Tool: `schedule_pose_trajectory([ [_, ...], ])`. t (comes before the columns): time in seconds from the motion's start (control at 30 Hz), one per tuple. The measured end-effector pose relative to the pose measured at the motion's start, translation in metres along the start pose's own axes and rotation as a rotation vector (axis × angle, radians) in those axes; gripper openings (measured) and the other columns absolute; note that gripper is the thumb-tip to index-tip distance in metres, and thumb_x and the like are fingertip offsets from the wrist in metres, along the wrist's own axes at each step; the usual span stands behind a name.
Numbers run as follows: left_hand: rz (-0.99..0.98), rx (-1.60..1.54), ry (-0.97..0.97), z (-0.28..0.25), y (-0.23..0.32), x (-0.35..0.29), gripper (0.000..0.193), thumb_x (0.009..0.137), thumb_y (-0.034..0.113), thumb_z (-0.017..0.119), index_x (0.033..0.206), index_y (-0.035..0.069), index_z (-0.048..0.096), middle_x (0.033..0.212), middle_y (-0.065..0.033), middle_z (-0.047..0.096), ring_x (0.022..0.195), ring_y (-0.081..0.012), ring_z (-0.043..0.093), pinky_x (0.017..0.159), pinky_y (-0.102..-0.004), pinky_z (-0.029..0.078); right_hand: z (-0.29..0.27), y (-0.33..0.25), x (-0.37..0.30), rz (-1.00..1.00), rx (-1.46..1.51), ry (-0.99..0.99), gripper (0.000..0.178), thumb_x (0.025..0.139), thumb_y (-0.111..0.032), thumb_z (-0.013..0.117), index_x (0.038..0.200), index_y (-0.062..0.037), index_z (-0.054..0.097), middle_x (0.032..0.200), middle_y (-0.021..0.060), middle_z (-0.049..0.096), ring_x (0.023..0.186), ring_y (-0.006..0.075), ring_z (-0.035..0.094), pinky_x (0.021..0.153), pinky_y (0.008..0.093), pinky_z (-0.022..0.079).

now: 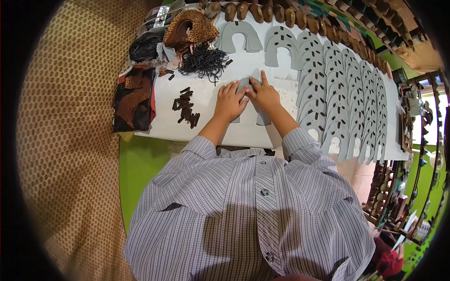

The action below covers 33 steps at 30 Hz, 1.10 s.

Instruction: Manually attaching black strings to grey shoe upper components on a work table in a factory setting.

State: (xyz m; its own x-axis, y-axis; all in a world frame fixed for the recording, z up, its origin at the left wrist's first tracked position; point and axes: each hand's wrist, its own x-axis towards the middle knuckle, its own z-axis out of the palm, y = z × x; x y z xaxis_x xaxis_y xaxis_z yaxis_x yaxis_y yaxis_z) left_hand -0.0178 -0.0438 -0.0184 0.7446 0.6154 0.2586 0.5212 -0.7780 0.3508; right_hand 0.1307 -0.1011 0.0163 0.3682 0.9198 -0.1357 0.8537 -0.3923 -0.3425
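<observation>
A grey U-shaped cutout (263,118) lies on the white table in front of me, its two legs toward my body and its curved top partly under my hands. My left hand (228,102) rests flat over its left side, fingers spread. My right hand (266,96) lies over its right side, one finger stretched away from me. The fingers of both hands meet near the curve. A small dark patch shows by the right fingertips, too small to make out. To the left lies a loose pile of small dark brown strips (186,107).
Overlapping rows of grey U-shaped pieces (311,89) with small dark strips cover the right side. Two more grey stacks (229,35) lie at the back. Wooden shoe lasts (279,13) line the far edge. Black beaded strands (205,62) and leopard-print material (180,30) sit back left.
</observation>
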Motion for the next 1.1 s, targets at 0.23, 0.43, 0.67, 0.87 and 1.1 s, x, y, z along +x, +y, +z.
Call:
schedule_pose_trajectory([
  [0.23, 0.002, -0.015, 0.006, -0.002, 0.000, -0.001, 0.044, 0.083, 0.034, 0.056, 0.123, 0.015, 0.055, 0.133, -0.0136, 0.045, 0.125, -0.0323, 0.038, 0.104, -0.0457, 0.024, -0.001, 0.003, -0.003, -0.043, -0.015, -0.025, 0.050, 0.084, -0.054, 0.051, 0.128, -0.0303, 0.050, 0.148, 0.0136, 0.023, 0.098, 0.0331, 0.061, 0.079, 0.0409, 0.051],
  [0.43, 0.007, -0.011, 0.019, -0.001, -0.001, 0.001, 0.043, 0.084, 0.034, 0.055, 0.123, 0.016, 0.055, 0.132, -0.0129, 0.045, 0.124, -0.0295, 0.039, 0.104, -0.0462, 0.025, 0.005, 0.014, -0.008, -0.134, 0.082, 0.070, 0.046, 0.081, -0.043, 0.060, 0.123, -0.0243, 0.055, 0.146, 0.0151, 0.026, 0.100, 0.0348, 0.059, 0.081, 0.0398, 0.050],
  [0.67, -0.023, -0.026, 0.003, -0.005, -0.001, 0.002, 0.049, 0.082, 0.032, 0.058, 0.123, 0.007, 0.052, 0.131, -0.0131, 0.047, 0.123, -0.0274, 0.040, 0.104, -0.0433, 0.026, 0.021, 0.028, -0.025, -0.134, 0.329, 0.399, 0.030, 0.080, -0.020, 0.063, 0.108, -0.0093, 0.061, 0.132, 0.0170, 0.045, 0.097, 0.0347, 0.058, 0.080, 0.0381, 0.049],
  [0.87, -0.040, -0.104, 0.018, 0.000, -0.006, 0.004, 0.048, 0.082, 0.031, 0.058, 0.123, 0.005, 0.052, 0.129, -0.0129, 0.049, 0.122, -0.0280, 0.042, 0.103, -0.0420, 0.027, 0.027, 0.027, -0.027, -0.103, 0.329, 0.434, 0.018, 0.081, -0.016, 0.062, 0.094, -0.0046, 0.065, 0.109, 0.0114, 0.058, 0.092, 0.0308, 0.059, 0.080, 0.0375, 0.048],
  [1.1, -0.046, -0.113, 0.005, -0.002, -0.007, 0.004, 0.046, 0.082, 0.028, 0.058, 0.121, 0.005, 0.053, 0.128, -0.0121, 0.050, 0.121, -0.0279, 0.043, 0.103, -0.0424, 0.028, 0.028, 0.023, -0.026, -0.054, 0.265, 0.460, 0.017, 0.082, -0.018, 0.062, 0.090, -0.0034, 0.066, 0.099, 0.0098, 0.061, 0.088, 0.0291, 0.059, 0.076, 0.0362, 0.048],
])
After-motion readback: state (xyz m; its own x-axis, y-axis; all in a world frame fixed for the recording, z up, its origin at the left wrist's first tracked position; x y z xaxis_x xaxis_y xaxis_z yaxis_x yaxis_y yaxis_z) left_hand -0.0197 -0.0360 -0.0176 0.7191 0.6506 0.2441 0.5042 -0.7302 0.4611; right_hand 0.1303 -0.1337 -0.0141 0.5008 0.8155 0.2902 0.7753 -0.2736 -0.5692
